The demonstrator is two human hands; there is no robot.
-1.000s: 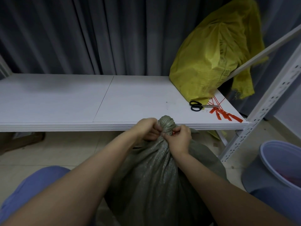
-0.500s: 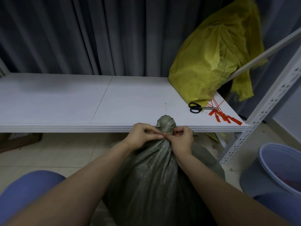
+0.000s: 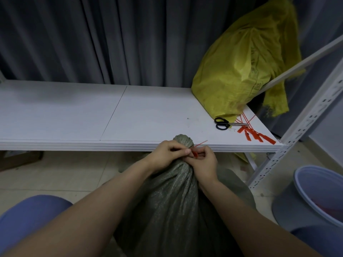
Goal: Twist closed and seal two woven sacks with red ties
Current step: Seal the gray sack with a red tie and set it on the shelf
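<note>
Seeing L hand (image 3: 167, 154) + R hand (image 3: 204, 162), fingers curled, both pinching red tie (image 3: 195, 153) at twisted neck of green sack (image 3: 176, 201), near centre, under shelf (image 3: 130, 145) edge. Risk, my call: tail slips before locking, so twist unwinds.

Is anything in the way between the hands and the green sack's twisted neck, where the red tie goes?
Nothing visible. The left hand and right hand are both at the twisted neck of the green sack, pinching the red tie there. The scissors and spare ties lie apart on the shelf.
</note>
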